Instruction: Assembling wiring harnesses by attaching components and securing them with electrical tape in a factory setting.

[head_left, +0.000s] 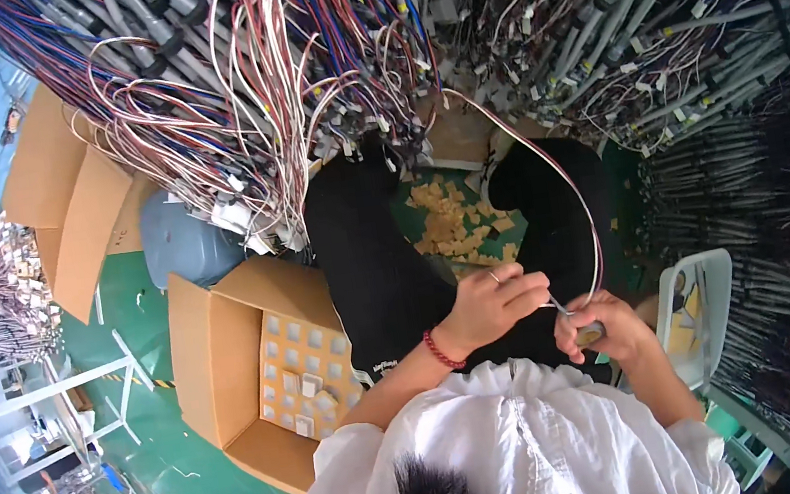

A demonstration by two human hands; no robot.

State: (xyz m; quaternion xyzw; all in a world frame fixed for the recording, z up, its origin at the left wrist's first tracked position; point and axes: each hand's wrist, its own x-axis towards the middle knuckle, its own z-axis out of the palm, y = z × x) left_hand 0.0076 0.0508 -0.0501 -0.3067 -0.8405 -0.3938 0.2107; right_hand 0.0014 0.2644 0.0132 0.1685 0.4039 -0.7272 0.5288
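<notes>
Left hand [500, 309] pinches cable [594, 234] near end; right hand [616, 325] grips round piece [590, 332] beside, apparently steadying cable; wire bundles [275, 72] beyond.

The left hand [497, 311] and right hand [608, 326] lie close together before the torso [493, 440], over the lap; a wire [577, 191] descends to them from ahead. Wire bundles [242, 92] span the far side; further bundles [725, 190] occupy the far right. Left of the legs [370, 250] stands a carton [231, 371] containing a gridded tray [283, 366]. Beyond it, a second carton [71, 207] stands farther left. Scraps [447, 219] lie between the legs on the floor [142, 419]. A tub [724, 302] stands right of the right hand, flat pieces [691, 311] inside.
</notes>
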